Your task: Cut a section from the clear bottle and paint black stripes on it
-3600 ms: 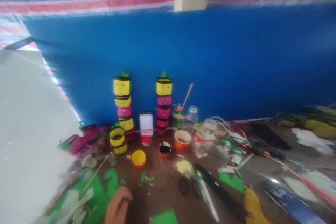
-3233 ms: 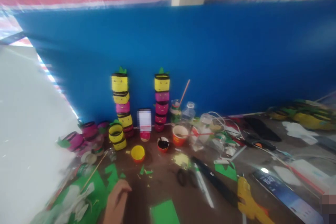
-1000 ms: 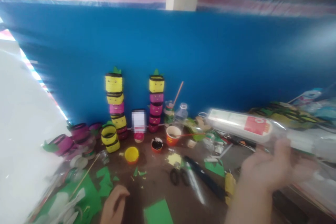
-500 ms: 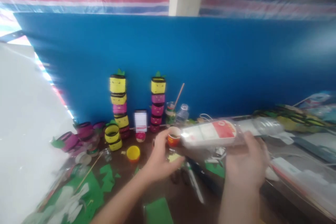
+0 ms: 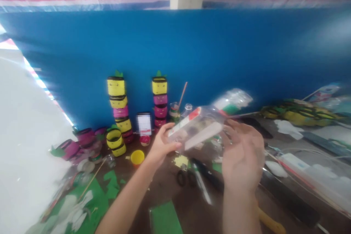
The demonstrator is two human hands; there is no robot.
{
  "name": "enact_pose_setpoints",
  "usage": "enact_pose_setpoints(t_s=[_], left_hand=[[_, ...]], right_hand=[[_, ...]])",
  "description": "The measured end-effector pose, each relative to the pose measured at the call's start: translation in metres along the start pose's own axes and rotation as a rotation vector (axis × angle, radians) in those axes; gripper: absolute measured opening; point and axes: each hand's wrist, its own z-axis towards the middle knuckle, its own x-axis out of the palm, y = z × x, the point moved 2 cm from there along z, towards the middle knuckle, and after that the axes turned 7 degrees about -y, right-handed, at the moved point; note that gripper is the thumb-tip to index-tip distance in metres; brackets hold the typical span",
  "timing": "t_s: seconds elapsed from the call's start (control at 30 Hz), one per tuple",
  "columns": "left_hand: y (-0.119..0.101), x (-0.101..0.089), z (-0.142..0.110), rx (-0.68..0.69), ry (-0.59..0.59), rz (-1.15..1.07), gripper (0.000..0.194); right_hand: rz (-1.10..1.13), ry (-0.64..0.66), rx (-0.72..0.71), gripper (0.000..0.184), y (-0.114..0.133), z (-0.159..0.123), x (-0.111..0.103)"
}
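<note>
Clear plastic bottle (image 5: 201,126) held tilted above the table (image 5: 142,193), mid-scene. Left hand (image 5: 161,146) pinches its left end between thumb and fingers. Right hand (image 5: 242,153) curls by its right end; blur, cannot tell if gripping. Risk: smooth plastic, uneven support; bottle could slip or pivot. A leftward swing could topple the right stacked tower (image 5: 159,87), narrow and close behind the left hand.

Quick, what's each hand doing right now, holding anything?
Left hand: closed on one end of the clear bottle.
Right hand: fingers bent, by the bottle's other side; blur hides whether it grips.
</note>
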Motion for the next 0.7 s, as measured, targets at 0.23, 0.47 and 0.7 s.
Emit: enact_pose_setpoints(t_s=[0.23,0.47,0.7], left_hand=[[0.006,0.0,0.002,-0.131,0.092,-0.254,0.072],[0.0,0.006,-0.002,-0.29,-0.047,-0.645,0.068],[-0.01,0.01,-0.002,-0.456,0.036,-0.59,0.026]], right_hand=[[0.028,-0.101,-0.088,0.024,0.003,0.002,0.0],[0.005,-0.116,-0.103,0.021,0.002,0.002,0.002],[-0.036,-0.099,-0.127,0.021,0.003,0.002,0.003]])
